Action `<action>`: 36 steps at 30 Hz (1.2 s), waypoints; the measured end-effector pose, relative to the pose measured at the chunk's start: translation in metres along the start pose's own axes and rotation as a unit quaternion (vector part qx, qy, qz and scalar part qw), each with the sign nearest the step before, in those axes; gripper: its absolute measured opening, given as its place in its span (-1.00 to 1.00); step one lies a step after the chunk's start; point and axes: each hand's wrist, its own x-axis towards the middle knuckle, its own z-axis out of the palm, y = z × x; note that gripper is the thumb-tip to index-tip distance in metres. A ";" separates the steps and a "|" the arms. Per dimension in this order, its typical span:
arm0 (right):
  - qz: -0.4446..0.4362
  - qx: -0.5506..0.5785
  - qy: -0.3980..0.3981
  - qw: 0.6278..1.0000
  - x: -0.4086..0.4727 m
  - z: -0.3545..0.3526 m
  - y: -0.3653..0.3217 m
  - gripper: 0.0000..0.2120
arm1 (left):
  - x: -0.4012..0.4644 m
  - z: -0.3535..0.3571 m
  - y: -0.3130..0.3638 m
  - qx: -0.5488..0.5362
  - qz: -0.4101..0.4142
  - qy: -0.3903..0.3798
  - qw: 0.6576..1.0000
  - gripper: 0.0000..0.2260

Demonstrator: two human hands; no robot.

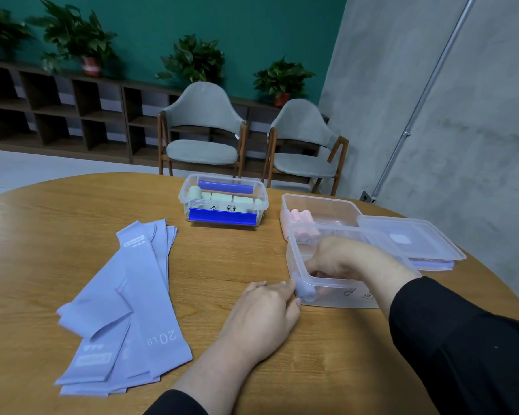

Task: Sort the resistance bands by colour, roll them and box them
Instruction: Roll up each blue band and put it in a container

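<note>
Several flat lilac bands (132, 295) lie fanned out on the left of the wooden table (222, 256). A clear near box (342, 299) stands at the right front. My right hand (348, 259) reaches down into it and holds a rolled lilac band (306, 290) in the box's near-left corner. My left hand (261, 313) rests on the table, its fingertips touching that corner from outside. Behind it, a second clear box (321, 203) holds pink rolls (301, 218). A box with blue clips (224, 218) holds pale green rolls (221, 197).
Clear lids (411, 239) are stacked at the right, beside the near box. Two grey chairs (203, 130) stand beyond the table's far edge, in front of a low shelf with potted plants. A grey wall rises on the right.
</note>
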 end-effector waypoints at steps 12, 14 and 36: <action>-0.175 0.180 0.351 0.902 -0.017 0.003 -0.009 -0.57 | -0.009 -0.016 0.001 -0.176 -0.058 0.184 0.965 -0.65; -0.255 0.205 0.402 0.855 -0.027 0.011 -0.024 -0.62 | -0.012 -0.036 0.001 -0.258 -0.104 0.254 0.926 -0.69; -0.451 0.134 0.185 0.863 -0.032 0.157 -0.113 -0.74 | -0.015 -0.148 -0.216 0.013 -0.354 0.077 0.932 -0.64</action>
